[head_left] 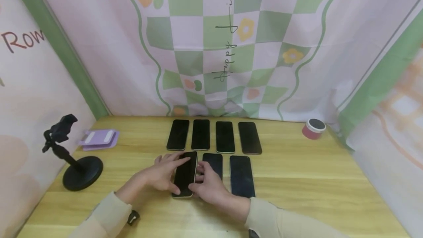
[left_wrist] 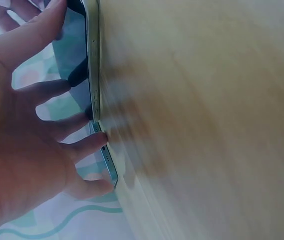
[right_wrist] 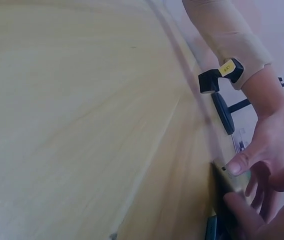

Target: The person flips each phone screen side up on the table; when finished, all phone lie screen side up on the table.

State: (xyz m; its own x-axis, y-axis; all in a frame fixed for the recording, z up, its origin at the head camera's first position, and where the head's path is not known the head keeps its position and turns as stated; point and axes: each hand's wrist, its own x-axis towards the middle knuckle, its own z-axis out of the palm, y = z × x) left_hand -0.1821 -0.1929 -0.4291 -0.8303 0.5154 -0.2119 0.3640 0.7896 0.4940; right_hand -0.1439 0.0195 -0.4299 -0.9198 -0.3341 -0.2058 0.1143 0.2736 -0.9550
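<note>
A black-screened smartphone (head_left: 185, 172) with a pale edge is between my two hands in the front row. My left hand (head_left: 162, 173) holds it from the left, thumb at the lower corner, index finger reaching over the upper screen. From the right, my right hand (head_left: 213, 186) grips its long side, thumb near the bottom. In the left wrist view, the phone's pale side frame (left_wrist: 95, 65) shows close over the wood. Just right of it lies a second smartphone (head_left: 214, 162), partly covered by my right hand. A third smartphone (head_left: 242, 175) lies beside that one.
Several dark smartphones (head_left: 224, 137) form a row behind. At the left stand a black phone stand (head_left: 82, 173) and a lilac holder (head_left: 100, 139). A pink and white round container (head_left: 314, 129) sits at the back right of the wooden table (head_left: 304, 183). Printed curtains (head_left: 218, 32) enclose it.
</note>
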